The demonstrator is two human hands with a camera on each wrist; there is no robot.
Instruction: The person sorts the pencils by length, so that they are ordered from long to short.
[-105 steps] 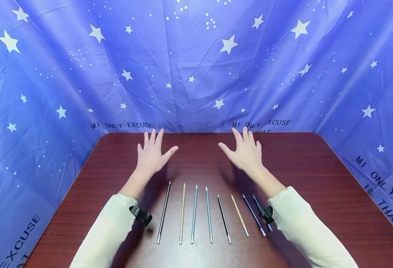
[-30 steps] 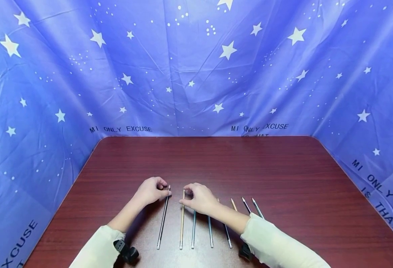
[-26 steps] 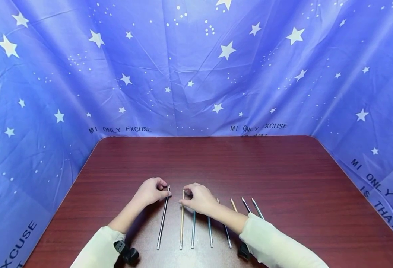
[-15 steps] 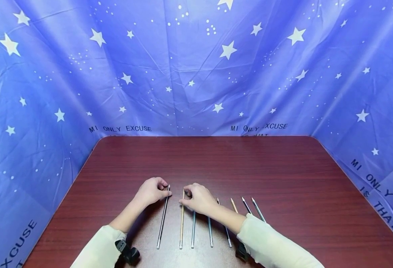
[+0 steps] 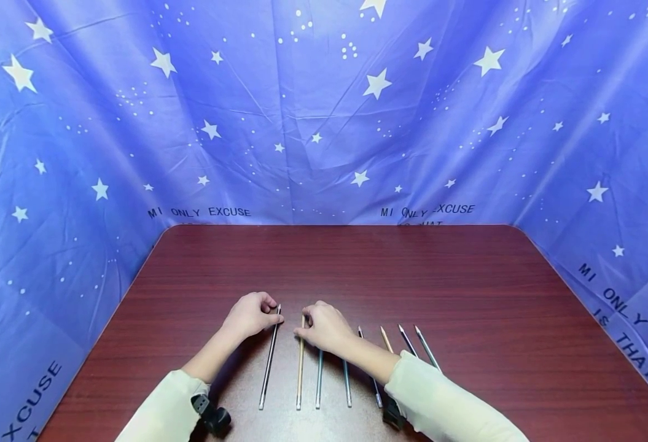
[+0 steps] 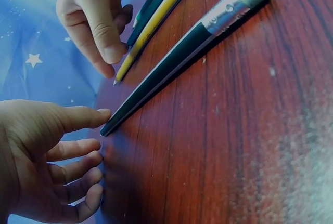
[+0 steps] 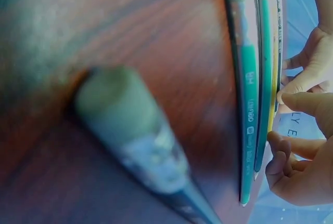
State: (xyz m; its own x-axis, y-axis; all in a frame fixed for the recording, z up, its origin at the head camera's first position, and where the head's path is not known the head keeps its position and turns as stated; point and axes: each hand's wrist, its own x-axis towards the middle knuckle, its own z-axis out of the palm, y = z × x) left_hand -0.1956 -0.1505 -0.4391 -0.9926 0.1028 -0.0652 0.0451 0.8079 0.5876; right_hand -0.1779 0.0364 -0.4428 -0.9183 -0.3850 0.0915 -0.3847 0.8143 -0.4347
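In the head view, my left hand point(image 5: 249, 316) is at the pointed end of a black pencil point(image 5: 270, 368). Its thumb overlaps the tip there, while the left wrist view shows the thumb right at the tip and the other fingers point(image 6: 75, 150) loosely bent and apart. My right hand point(image 5: 326, 328) hovers over the pointed end of a yellow pencil point(image 5: 300, 374), thumb and index finger on either side of it with a gap between them. Two teal pencils point(image 5: 319, 380) lie just right of it, their upper parts hidden by that hand and forearm.
Further right lie another black pencil point(image 5: 376, 388), a second yellow pencil point(image 5: 386, 337) and two dark blue ones point(image 5: 426, 347), partly hidden by the right sleeve point(image 5: 445, 399). All rest on a reddish-brown wooden table point(image 5: 335, 258). A blue star-printed cloth point(image 5: 324, 110) surrounds the table.
From being spread open over the far table, both hands have come back to the two leftmost pencils' tips. Over the last second they have stayed nearly still; the right sleeve shifted slightly left.
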